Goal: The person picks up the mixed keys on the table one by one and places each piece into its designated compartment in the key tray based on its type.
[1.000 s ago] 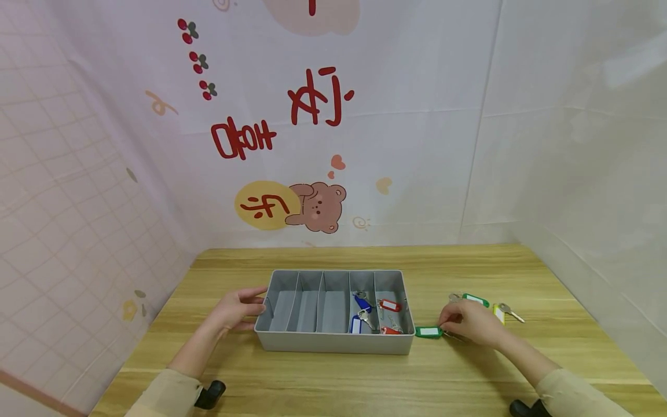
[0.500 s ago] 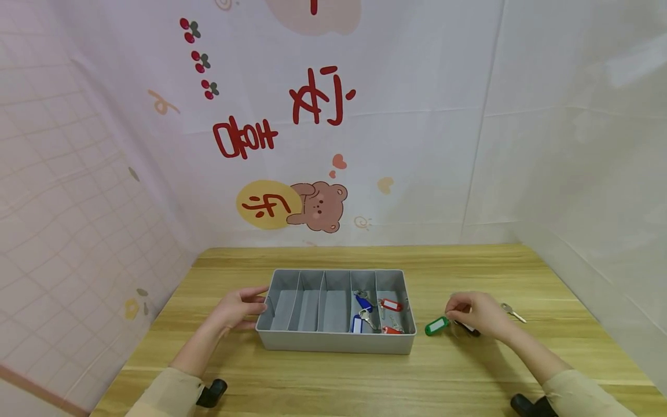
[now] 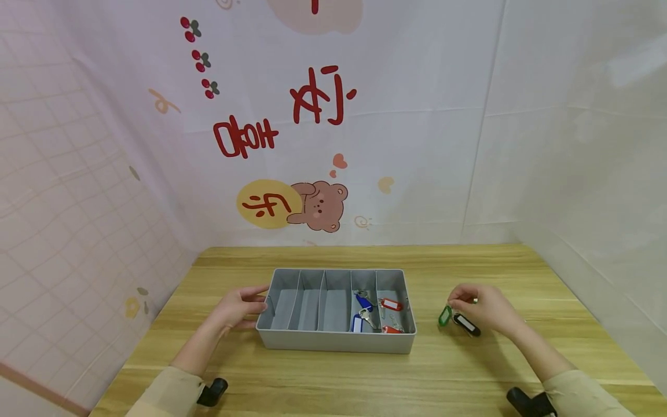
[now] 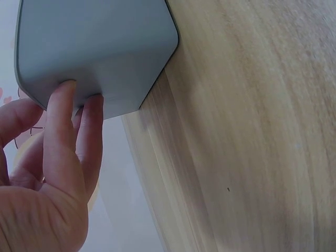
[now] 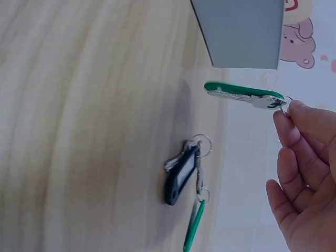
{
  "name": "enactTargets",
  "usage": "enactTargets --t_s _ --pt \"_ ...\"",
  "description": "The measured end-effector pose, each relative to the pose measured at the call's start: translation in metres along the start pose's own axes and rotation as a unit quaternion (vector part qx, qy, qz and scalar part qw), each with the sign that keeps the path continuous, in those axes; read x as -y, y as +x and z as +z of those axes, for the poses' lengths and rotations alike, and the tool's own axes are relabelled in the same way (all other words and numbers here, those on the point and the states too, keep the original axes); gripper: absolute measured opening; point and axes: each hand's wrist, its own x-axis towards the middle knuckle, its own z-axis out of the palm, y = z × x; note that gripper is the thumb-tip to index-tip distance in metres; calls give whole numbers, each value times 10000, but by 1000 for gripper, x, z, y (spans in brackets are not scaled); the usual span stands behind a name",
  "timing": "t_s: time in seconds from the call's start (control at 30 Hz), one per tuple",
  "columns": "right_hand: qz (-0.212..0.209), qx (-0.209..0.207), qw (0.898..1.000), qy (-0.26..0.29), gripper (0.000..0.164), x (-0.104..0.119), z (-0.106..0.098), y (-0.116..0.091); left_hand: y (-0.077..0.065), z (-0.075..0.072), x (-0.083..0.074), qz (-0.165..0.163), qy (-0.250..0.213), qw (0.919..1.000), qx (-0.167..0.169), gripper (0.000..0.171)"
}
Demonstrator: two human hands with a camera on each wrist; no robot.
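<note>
My right hand (image 3: 484,307) pinches the metal ring of a green key tag (image 3: 444,315) between thumb and fingertip. In the right wrist view the tag (image 5: 241,90) and its silver key (image 5: 265,101) hang clear of the table. A black key tag (image 3: 466,324) lies just below that hand, and another green tag (image 5: 194,226) lies close to it. With fairly straight fingers, my left hand (image 3: 238,310) touches the left end of a grey divided box (image 3: 333,341); two fingertips rest against its end wall (image 4: 100,47) in the left wrist view.
Blue key tags (image 3: 357,323) with keys lie in the box's fourth compartment from the left. Red key tags (image 3: 391,304) lie in the rightmost one. The wooden table (image 3: 333,382) meets a printed white cloth (image 3: 417,145) behind.
My right hand has drawn the green tag up and away from the box, off the table. The black tag has come into sight beneath it. The left hand stays at the box.
</note>
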Motion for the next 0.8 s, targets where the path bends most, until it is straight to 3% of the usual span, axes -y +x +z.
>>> enactTargets --t_s 0.43,0.63,0.8 --pt "101 -566 9983 -41 3 16 -17 10 -1 2 -1 -72 -25 9999 -80 57" --pt "318 -538 9980 46 7 28 -23 19 -1 1 1 -44 -38 9999 -88 57" --pt "251 -596 9979 17 9 38 -24 27 0 1 2 -34 -102 9999 -59 58"
